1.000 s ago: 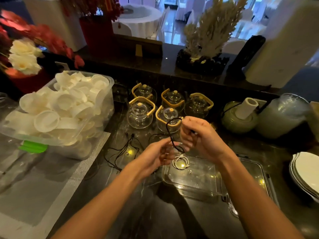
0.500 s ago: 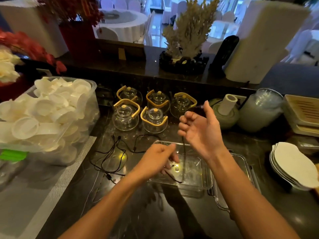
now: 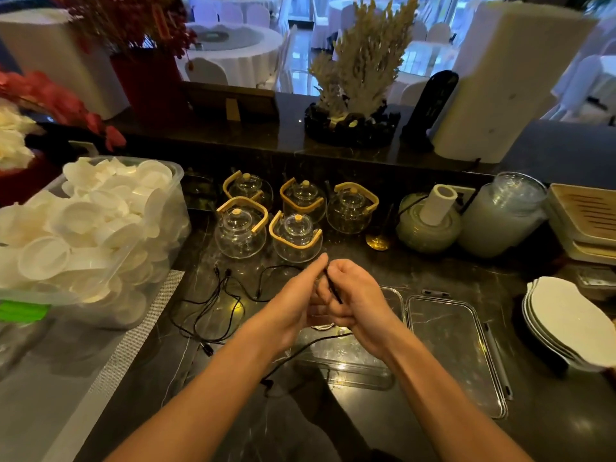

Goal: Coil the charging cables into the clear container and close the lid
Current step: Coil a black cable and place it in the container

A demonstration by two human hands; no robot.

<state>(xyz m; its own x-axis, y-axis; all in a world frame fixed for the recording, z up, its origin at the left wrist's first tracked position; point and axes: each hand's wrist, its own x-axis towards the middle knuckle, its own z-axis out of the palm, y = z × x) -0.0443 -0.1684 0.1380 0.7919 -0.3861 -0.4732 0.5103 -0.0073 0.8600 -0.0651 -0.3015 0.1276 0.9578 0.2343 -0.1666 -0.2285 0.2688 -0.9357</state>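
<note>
My hands meet above the clear container (image 3: 353,371) on the dark counter. My right hand (image 3: 358,305) has its fingers curled round a black charging cable (image 3: 334,290). My left hand (image 3: 293,305) lies against it and pinches the same cable near its upper end. The cable's loose tail hangs below my hands, crosses the container's near-left corner and ends on the counter. A small white coiled cable (image 3: 322,327) lies inside the container, mostly hidden by my hands. The clear lid (image 3: 456,355) lies flat just right of the container. More black cables (image 3: 213,308) lie tangled on the counter to the left.
Several glass teapots (image 3: 293,238) stand behind the cables. A big plastic bin of white cups (image 3: 93,235) fills the left side, on a grey mat. At the right are stacked white plates (image 3: 566,325), a large jar (image 3: 500,218) and a green pot (image 3: 428,225).
My right hand has come down from its raised, open pose and closed on the black cable. Both hands now press together over the container. The cable's tail now trails to the near left.
</note>
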